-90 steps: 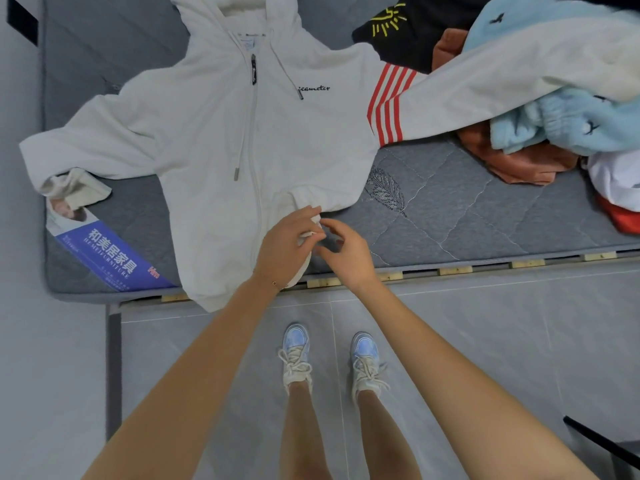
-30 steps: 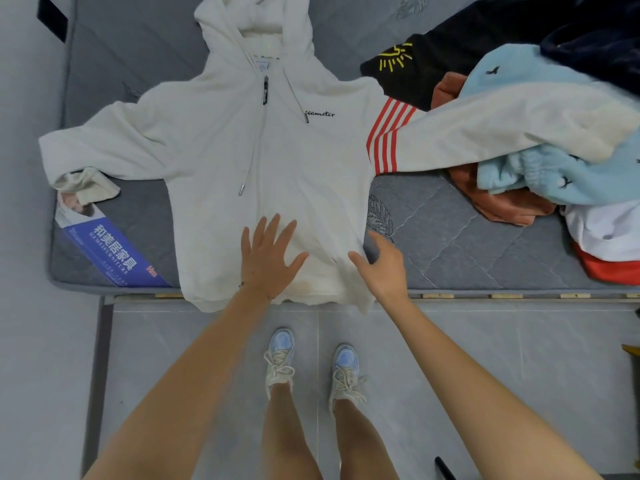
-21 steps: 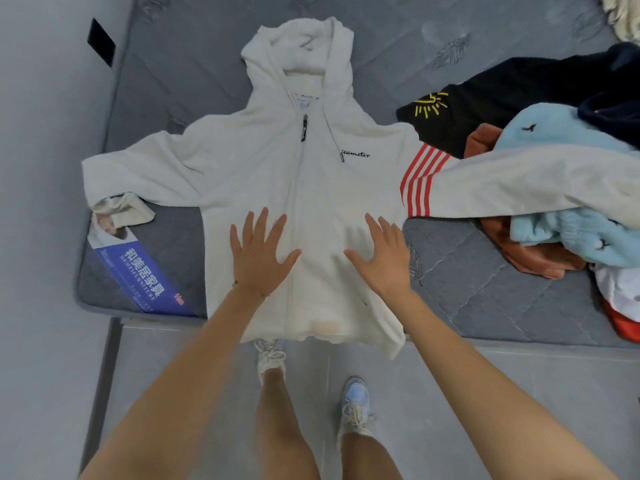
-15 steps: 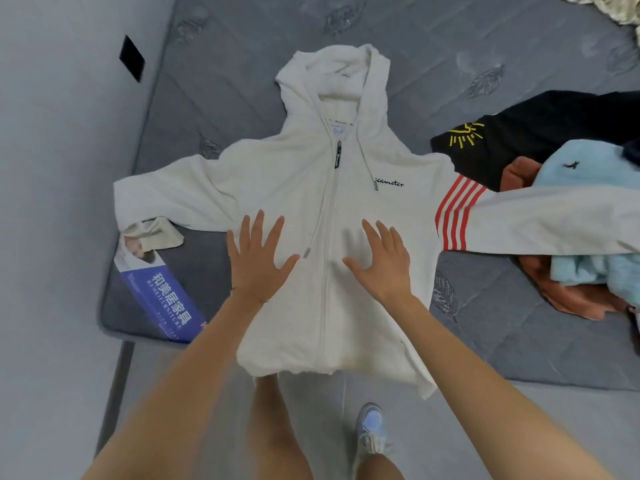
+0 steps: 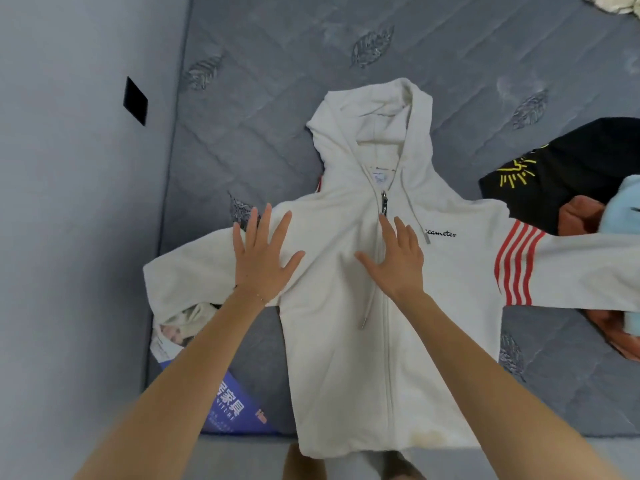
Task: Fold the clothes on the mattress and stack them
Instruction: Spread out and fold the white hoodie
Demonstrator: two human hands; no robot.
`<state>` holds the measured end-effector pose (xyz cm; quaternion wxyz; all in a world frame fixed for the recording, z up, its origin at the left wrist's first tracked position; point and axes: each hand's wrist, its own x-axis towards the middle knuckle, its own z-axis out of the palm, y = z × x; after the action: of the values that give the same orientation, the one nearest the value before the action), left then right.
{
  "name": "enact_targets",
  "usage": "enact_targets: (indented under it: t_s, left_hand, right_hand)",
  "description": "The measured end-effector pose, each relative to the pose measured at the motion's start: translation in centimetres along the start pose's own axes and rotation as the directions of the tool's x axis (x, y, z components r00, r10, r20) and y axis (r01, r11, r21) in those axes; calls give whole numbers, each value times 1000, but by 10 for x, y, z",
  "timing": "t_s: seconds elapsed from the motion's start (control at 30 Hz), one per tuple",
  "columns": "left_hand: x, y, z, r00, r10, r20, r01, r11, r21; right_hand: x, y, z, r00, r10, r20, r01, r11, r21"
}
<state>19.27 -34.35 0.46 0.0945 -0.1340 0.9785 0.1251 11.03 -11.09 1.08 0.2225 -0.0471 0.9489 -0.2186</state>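
Note:
A white zip hoodie (image 5: 349, 368) lies face up on the grey mattress (image 5: 277, 64), hood pointing away from me, hem hanging over the near edge. Its right sleeve, with red stripes (image 5: 516, 268), runs off to the right over a clothes pile. My left hand (image 5: 263, 258) presses flat with spread fingers on the hoodie's left shoulder. My right hand (image 5: 394, 261) lies flat on the chest beside the zip. Neither hand holds fabric.
A pile of unfolded clothes at the right edge includes a black garment with a yellow sun print (image 5: 568, 168), an orange piece (image 5: 578, 216) and a light blue one (image 5: 627, 202). A blue printed label (image 5: 232, 410) sits at the mattress's near left corner. A grey wall (image 5: 69, 202) borders the left.
Both flat hands have slid up the hoodie from near the hem to the shoulder and chest, smoothing it. The camera has moved forward over the mattress.

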Motion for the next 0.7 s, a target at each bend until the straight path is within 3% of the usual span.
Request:
enact_targets:
  t_s: [0.27, 0.5, 0.6, 0.7]
  left_hand:
    - [81, 16, 6, 1000, -17, 9, 17, 999, -50]
    - [69, 9, 18, 966, -202, 164, 233, 953, -195]
    - [57, -11, 16, 950, -234, 205, 255, 964, -81]
    - [52, -44, 9, 866, -367, 339, 369, 927, 62]
  right_hand:
    - [72, -1, -24, 998, -23, -50, 23, 1000, -4]
    - [78, 1, -14, 993, -92, 73, 92, 996, 0]
    - [73, -13, -4, 979, -169, 113, 173, 985, -25]
    - [72, -36, 8, 954, -258, 151, 265, 964, -27]
